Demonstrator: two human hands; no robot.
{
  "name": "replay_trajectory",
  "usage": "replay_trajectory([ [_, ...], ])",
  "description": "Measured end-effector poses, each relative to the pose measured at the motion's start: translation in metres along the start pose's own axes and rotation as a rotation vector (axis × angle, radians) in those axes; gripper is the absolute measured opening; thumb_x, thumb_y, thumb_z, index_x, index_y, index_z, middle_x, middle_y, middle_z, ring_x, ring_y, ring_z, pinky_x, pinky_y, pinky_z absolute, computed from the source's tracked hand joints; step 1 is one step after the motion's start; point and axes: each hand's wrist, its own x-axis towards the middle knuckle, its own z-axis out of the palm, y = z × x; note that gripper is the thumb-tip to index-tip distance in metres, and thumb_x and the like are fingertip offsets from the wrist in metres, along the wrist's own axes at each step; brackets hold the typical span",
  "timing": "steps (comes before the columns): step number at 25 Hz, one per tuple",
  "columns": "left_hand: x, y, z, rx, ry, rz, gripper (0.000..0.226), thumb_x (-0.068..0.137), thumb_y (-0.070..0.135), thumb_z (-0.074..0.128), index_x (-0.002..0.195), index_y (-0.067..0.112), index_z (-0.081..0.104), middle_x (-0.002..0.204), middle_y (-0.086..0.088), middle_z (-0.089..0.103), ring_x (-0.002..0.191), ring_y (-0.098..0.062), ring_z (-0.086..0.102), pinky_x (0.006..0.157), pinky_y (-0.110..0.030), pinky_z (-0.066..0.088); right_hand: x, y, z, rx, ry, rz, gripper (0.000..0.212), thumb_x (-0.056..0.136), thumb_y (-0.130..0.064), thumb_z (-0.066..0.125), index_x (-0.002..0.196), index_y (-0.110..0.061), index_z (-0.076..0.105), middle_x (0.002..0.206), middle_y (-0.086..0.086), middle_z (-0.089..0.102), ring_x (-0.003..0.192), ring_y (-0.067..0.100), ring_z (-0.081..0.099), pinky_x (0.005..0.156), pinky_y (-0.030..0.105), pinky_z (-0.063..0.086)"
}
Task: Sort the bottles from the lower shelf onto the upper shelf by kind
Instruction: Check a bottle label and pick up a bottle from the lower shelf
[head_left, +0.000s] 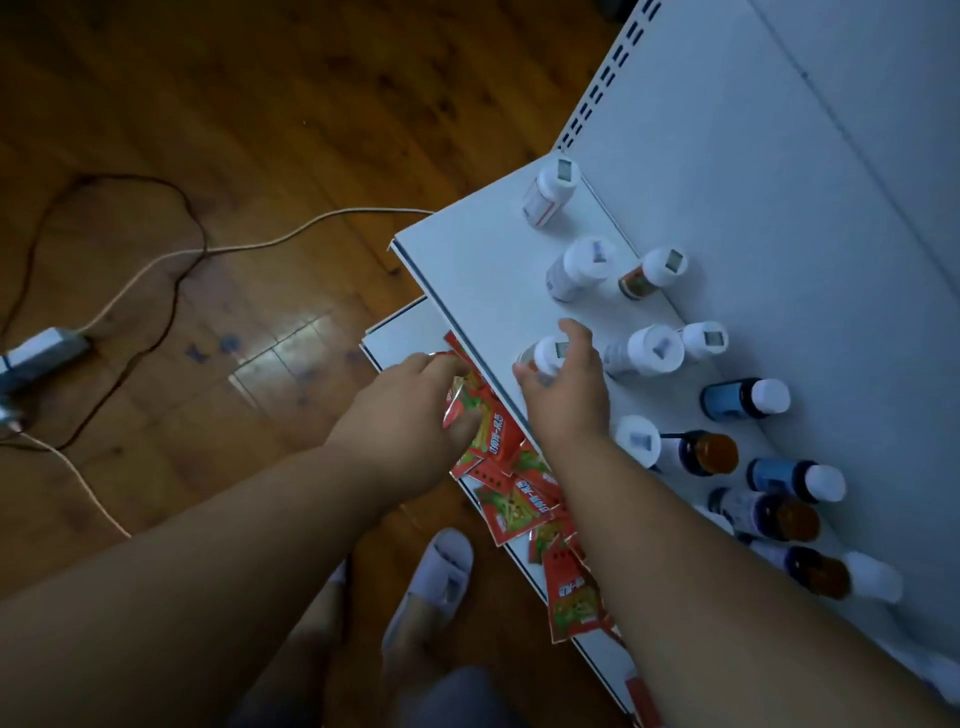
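On the white upper shelf (467, 270), my right hand (569, 387) curls round a small white-capped bottle (545, 351) near the front edge. Around it stand several white bottles (576, 270), a brown one with a white cap (652, 273), blue-labelled bottles (743, 397) and amber ones (709, 452). My left hand (415, 410) reaches down over the lower shelf (395, 332), fingers curled on red snack packets (493, 441). I cannot see any bottle under it.
Red packets (571, 597) lie heaped along the lower shelf below the upper shelf's front edge. The white back panel (779, 182) rises behind the bottles. On the wooden floor lie cables (208, 249) and a power strip (41, 353). A white slipper (436, 577) is below.
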Motion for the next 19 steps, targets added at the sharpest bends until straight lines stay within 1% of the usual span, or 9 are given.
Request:
replay_trajectory([
  [2,-0.002,0.003,-0.002,-0.182,0.071,-0.081,0.044,0.095,0.044,0.053,0.135,0.027,0.049,0.126,0.003,0.055,0.114,-0.016,0.054,0.096,-0.037,0.047,0.005,-0.006,-0.004,0.054,0.026,0.005,0.061,0.087,-0.026,0.072,0.138,-0.024,0.038,0.117,0.002,0.057,0.101,0.023,0.061,0.082,0.027,0.044],
  [4,-0.015,0.012,-0.014,-0.380,0.149,-0.181,0.032,0.096,0.040,0.053,0.126,0.028,0.056,0.110,0.010,0.058,0.099,-0.008,0.057,0.084,-0.031,0.049,-0.010,-0.021,-0.019,0.221,-0.009,0.117,0.057,0.083,-0.023,0.074,0.128,-0.022,0.039,0.103,-0.002,0.059,0.080,0.013,0.062,0.072,0.028,0.048],
  [6,-0.041,0.027,-0.032,-0.543,0.177,-0.262,0.022,0.097,0.041,0.051,0.116,0.031,0.059,0.098,0.017,0.059,0.089,-0.001,0.057,0.072,-0.025,0.046,-0.043,-0.047,-0.043,0.499,-0.083,0.222,0.054,0.072,-0.022,0.075,0.114,-0.026,0.043,0.102,0.007,0.063,0.071,0.014,0.065,0.065,0.036,0.055],
  [8,-0.079,0.052,-0.060,-0.739,0.176,-0.351,0.027,0.093,0.054,0.051,0.106,0.034,0.063,0.096,0.013,0.065,0.093,-0.006,0.061,0.080,-0.030,0.051,-0.091,-0.080,-0.081,0.776,-0.189,0.291,0.048,0.064,-0.021,0.068,0.107,-0.028,0.047,0.100,0.010,0.063,0.067,0.015,0.067,0.064,0.040,0.056],
  [10,-0.119,0.079,-0.090,-0.828,0.166,-0.394,0.047,0.079,0.069,0.044,0.105,0.036,0.066,0.101,0.010,0.069,0.100,-0.015,0.064,0.093,-0.046,0.050,-0.137,-0.113,-0.118,0.977,-0.299,0.301,0.044,0.068,-0.019,0.065,0.109,-0.025,0.051,0.102,0.014,0.061,0.079,0.020,0.067,0.075,0.046,0.056],
  [12,-0.164,0.111,-0.125,-0.787,0.121,-0.337,0.061,0.077,0.075,0.034,0.113,0.037,0.064,0.108,0.012,0.068,0.106,-0.014,0.062,0.097,-0.047,0.048,-0.181,-0.147,-0.162,0.996,-0.366,0.260,0.039,0.081,-0.029,0.069,0.115,-0.024,0.052,0.113,0.019,0.060,0.096,0.027,0.066,0.092,0.053,0.054],
  [13,-0.184,0.125,-0.141,-0.761,0.095,-0.270,0.065,0.078,0.077,0.029,0.117,0.037,0.062,0.111,0.015,0.067,0.108,-0.011,0.061,0.097,-0.044,0.048,-0.200,-0.162,-0.184,0.963,-0.373,0.217,0.034,0.087,-0.036,0.068,0.116,-0.026,0.052,0.116,0.018,0.060,0.101,0.028,0.066,0.093,0.054,0.054],
  [16,-0.226,0.163,-0.185,-0.680,0.009,-0.015,0.077,0.077,0.086,0.021,0.126,0.039,0.057,0.114,0.024,0.064,0.107,0.003,0.059,0.093,-0.030,0.046,-0.237,-0.200,-0.246,0.832,-0.283,0.064,0.028,0.092,-0.051,0.059,0.113,-0.034,0.052,0.108,0.008,0.065,0.095,0.022,0.072,0.078,0.043,0.061],
  [19,-0.232,0.189,-0.216,-0.546,-0.078,0.191,0.088,0.067,0.094,0.015,0.130,0.044,0.051,0.122,0.024,0.060,0.113,0.006,0.055,0.095,-0.025,0.045,-0.259,-0.233,-0.289,0.798,-0.134,-0.053,0.012,0.099,-0.042,0.050,0.109,-0.034,0.053,0.101,0.003,0.065,0.084,0.013,0.072,0.064,0.029,0.058],
])
